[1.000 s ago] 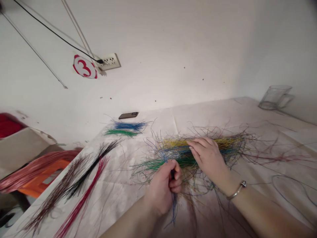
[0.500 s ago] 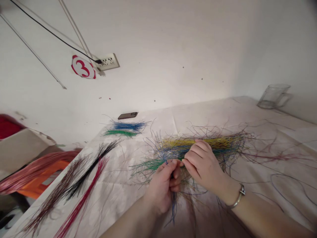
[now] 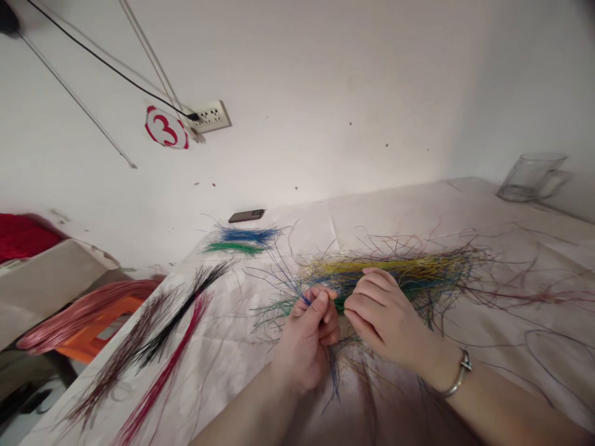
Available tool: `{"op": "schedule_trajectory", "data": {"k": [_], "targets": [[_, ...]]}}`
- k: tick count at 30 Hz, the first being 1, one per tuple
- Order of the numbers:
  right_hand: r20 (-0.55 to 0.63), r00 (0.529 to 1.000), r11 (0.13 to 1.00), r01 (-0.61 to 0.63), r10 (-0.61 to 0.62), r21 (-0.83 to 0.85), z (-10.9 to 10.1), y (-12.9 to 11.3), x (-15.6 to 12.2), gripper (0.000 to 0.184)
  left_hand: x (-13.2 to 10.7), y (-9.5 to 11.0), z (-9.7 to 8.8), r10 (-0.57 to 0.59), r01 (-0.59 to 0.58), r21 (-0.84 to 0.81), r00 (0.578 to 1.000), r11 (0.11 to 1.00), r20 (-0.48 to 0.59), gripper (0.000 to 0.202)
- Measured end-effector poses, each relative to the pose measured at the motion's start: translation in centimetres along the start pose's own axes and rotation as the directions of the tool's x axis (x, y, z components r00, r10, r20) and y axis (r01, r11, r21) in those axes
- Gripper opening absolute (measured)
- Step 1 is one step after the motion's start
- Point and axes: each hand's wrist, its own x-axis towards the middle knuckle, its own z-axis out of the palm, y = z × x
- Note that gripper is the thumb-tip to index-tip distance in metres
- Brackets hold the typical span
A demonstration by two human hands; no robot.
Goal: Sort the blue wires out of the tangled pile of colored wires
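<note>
While your left hand (image 3: 307, 337) gripped blue wires (image 3: 333, 371), probably keeping them bunched, your right hand (image 3: 385, 316) curled beside it, contents unclear, near the mixed wire pile (image 3: 418, 267) on the tabletop (image 3: 400, 207), likely close for reach.

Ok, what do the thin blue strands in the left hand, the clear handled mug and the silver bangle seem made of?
Thin blue strands in the left hand: probably plastic-coated wire, even colour, stiffly splayed ends. Clear handled mug: glass or plastic, smooth, see-through. Silver bangle: likely polished metal, from its shine.
</note>
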Motion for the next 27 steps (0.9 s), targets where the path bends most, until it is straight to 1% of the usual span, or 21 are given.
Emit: {"op": "schedule_trajectory", "data": {"k": [4, 8, 12, 16, 20, 23, 25, 27], "targets": [[-0.001, 1.000, 0.999, -0.011, 0.011, 0.034, 0.2, 0.2, 0.0, 0.013, 0.1, 0.0, -0.1, 0.022, -0.022, 0.009, 1.000, 1.000, -0.006, 0.023], [-0.053, 0.998, 0.998, -0.036, 0.038, 0.049, 0.3, 0.5, 0.0, 0.013, 0.2, 0.0, -0.2, 0.043, -0.042, 0.016, 0.999, 0.999, -0.033, 0.023], [-0.135, 0.982, 0.990, -0.122, 0.132, 0.076, 0.0, 1.5, -0.1, 0.014, 0.5, 0.5, -0.4, 0.080, -0.080, -0.004, 0.994, 0.997, -0.081, 0.021], [-0.167, 0.958, 0.962, -0.204, 0.235, 0.181, -1.0, 2.9, -0.3, 0.019, 0.8, 1.1, -0.6, 0.105, -0.105, 0.008, 0.986, 0.994, -0.133, 0.021], [-0.141, 0.945, 0.932, -0.253, 0.296, 0.260, -2.0, 4.1, -0.6, 0.023, 1.0, 1.6, -0.8, 0.112, -0.113, 0.003, 0.979, 0.994, -0.170, 0.022], [-0.134, 0.937, 0.920, -0.276, 0.322, 0.279, -2.3, 4.7, -0.7, 0.024, 1.1, 2.1, -1.0, 0.099, -0.106, -0.038, 0.981, 0.994, -0.165, 0.023], [-0.107, 0.936, 0.922, -0.302, 0.334, 0.243, -2.1, 5.3, -0.8, 0.024, 1.2, 2.5, -1.1, 0.072, -0.084, -0.086, 0.988, 0.993, -0.135, 0.022], [-0.059, 0.933, 0.928, -0.343, 0.354, 0.148, -1.6, 5.9, -0.9, 0.023, 1.2, 2.8, -1.2, 0.037, -0.048, -0.131, 0.996, 0.990, -0.085, 0.021]]}}
